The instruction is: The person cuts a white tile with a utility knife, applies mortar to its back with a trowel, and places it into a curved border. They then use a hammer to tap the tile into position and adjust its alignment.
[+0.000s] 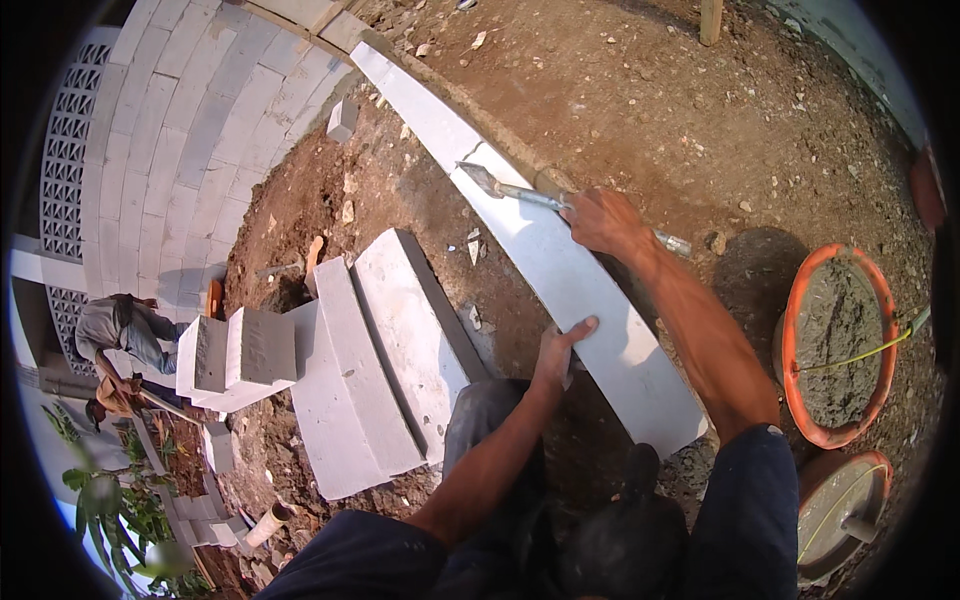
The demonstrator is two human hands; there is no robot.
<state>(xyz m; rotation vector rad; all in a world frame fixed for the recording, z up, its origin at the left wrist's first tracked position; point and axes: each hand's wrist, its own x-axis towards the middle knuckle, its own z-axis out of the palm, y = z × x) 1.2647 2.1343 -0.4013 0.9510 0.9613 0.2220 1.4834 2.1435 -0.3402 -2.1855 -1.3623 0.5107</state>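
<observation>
A long, narrow row of pale concrete blocks (560, 270) runs from the far left towards my body, with a joint line partway along its top. My right hand (602, 220) is closed round a trowel (530, 195). The trowel's blade lies at the block top beside that joint, and its handle end sticks out past my fist. Against the row's left edge is my left hand (558, 357), thumb stretched over the top face. Its other fingers are mostly hidden at the block's side; the hand grips the edge.
Loose pale blocks (410, 300) are stacked to my left on rough soil. At the right stand an orange-rimmed bucket (790, 335) of wet mortar and a second bucket (885, 490). A block wall (180, 110) rises at the far left, and another person (120, 330) bends near it.
</observation>
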